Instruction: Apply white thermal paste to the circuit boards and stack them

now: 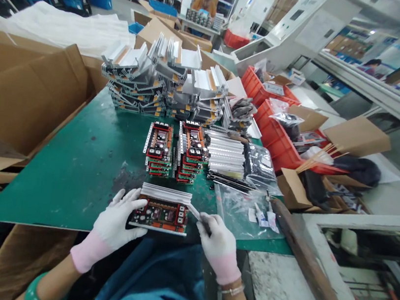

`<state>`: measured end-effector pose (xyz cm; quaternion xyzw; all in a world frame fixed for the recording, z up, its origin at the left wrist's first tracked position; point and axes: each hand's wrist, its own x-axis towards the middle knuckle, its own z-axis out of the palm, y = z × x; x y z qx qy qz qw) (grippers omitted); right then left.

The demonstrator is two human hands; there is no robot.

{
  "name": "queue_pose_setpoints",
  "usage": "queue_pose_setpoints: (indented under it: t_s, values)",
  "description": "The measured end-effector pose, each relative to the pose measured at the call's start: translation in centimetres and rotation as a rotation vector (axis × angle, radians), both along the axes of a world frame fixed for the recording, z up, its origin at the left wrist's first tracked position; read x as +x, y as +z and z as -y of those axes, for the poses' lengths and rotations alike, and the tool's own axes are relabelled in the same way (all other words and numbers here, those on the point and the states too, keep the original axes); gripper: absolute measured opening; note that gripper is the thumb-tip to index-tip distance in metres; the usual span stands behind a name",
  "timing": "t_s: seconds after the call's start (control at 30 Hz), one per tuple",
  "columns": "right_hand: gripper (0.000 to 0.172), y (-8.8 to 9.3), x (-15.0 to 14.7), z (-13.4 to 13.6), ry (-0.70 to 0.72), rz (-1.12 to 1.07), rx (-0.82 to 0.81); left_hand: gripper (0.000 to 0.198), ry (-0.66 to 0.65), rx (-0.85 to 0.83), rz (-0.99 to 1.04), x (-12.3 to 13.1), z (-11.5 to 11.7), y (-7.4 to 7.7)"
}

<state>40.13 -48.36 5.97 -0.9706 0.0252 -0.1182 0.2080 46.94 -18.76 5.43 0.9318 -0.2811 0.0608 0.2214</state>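
Note:
In front of me, near the table's front edge, lies a circuit board [161, 214] with red and black parts, set in a silver ribbed metal housing [166, 193]. My left hand [119, 219], in a white glove with a pink cuff, grips its left end, thumb at the front edge and fingers on top. A thin silver-grey tool [194, 212] is pinched in my gloved right hand [217, 244]; its tip reaches the board's right end, and its exact kind is unclear. Behind stand two stacks of similar circuit boards [160, 142].
Silver metal profiles [173, 76] are piled at the table's back. Right of the boards lie metal strips [225, 151], black rods [230, 181] and a clear plastic bag [241, 215]. Red crates [276, 136] stand right, an open cardboard box [28, 101] left. A person sits far behind.

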Motion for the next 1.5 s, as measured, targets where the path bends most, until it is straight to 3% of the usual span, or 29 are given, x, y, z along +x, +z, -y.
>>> queue_pose_setpoints:
  t_s: [0.27,0.5,0.63,0.8,0.87,1.0,1.2,1.3,1.4,1.5]
  values:
    - [0.014,0.6,3.8,3.4,0.266,0.132,0.006,0.060,-0.004,-0.034,-0.018,-0.1,0.1,0.7]
    - [0.010,0.1,5.3,1.6,0.340,0.158,0.158,0.061,-0.019,-0.051,0.004,0.0,0.0,0.8]
    - [0.008,0.9,4.8,1.9,0.235,0.174,0.132,0.062,0.007,-0.062,0.001,0.0,-0.3,0.4]
    - [0.036,1.2,3.5,4.6,-0.274,0.156,-0.034,0.055,0.010,-0.063,-0.001,0.2,-0.4,0.2]
    - [0.039,0.9,3.4,4.6,-0.369,0.083,-0.022,0.053,0.011,-0.063,-0.004,0.3,-0.5,0.2]
    - [0.037,0.2,3.8,2.1,-0.306,0.022,0.094,0.053,0.023,-0.044,0.007,0.6,-0.9,0.0]
    - [0.037,0.3,4.7,-2.3,0.029,0.084,0.279,0.055,0.034,-0.005,0.085,1.0,-1.4,-1.5]
    - [0.030,1.2,5.9,-1.4,0.054,0.072,0.206,0.055,0.047,-0.004,0.116,1.1,-1.6,-2.2]
    - [0.017,2.8,8.1,1.5,-0.110,0.019,-0.049,0.054,0.059,-0.001,0.111,1.2,-1.6,-2.4]
    - [0.013,3.9,10.7,4.2,-0.174,-0.009,-0.137,0.053,0.056,-0.010,0.096,1.2,-1.5,-2.0]
